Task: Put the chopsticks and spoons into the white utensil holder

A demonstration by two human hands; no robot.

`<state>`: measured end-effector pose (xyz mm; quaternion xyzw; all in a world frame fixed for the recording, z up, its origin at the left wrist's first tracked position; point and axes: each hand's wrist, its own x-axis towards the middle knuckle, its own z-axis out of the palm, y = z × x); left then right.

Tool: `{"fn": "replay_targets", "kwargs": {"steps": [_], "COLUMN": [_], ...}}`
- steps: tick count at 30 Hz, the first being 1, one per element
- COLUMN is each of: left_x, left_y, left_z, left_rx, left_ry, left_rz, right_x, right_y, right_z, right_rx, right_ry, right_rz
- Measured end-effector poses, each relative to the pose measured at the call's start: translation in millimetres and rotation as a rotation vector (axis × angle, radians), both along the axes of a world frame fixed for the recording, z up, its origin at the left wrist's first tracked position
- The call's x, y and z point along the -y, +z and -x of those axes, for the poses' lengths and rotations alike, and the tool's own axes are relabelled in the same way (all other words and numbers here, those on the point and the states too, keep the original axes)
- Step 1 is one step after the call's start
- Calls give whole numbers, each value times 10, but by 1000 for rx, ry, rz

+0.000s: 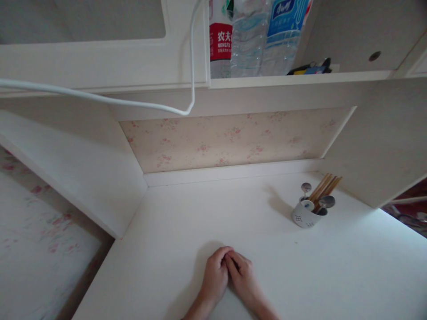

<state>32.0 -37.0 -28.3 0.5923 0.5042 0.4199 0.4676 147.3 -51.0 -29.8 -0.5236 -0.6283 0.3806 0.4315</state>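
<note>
My left hand [215,272] and my right hand [243,274] rest together on the white tabletop [150,258], near its front. Their fingers are curled inward and closed, and the thumbs and knuckles touch at the top. No object shows in either of them. Farther back on the right stands a white utensil holder [305,219] with a pattern of small holes. Wooden chopsticks [325,186] and several metal spoons [327,202] stick up from it, tilted to the right. Neither hand touches the holder.
Side panels [76,155] rise left and right of the tabletop. Overhead, a shelf [300,79] holds water bottles [250,40] and a blue package [283,22]. A white cable [133,103] hangs before the cabinet door [100,64]. Floral wallpaper [220,140] covers the back.
</note>
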Motion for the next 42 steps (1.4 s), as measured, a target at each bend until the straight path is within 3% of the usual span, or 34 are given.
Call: {"fn": "replay_targets", "kwargs": {"steps": [14,42], "left_x": [-2,7], "left_y": [25,76], "left_z": [-5,-11], "left_rx": [-23,-35], "left_ry": [-13,-23], "left_rz": [-2,-6], "right_x": [13,8], "right_y": [100,96], "right_z": [-8,-14], "right_rx": [-15,-20], "right_ry": [17,3], "right_rz": [7,8]}}
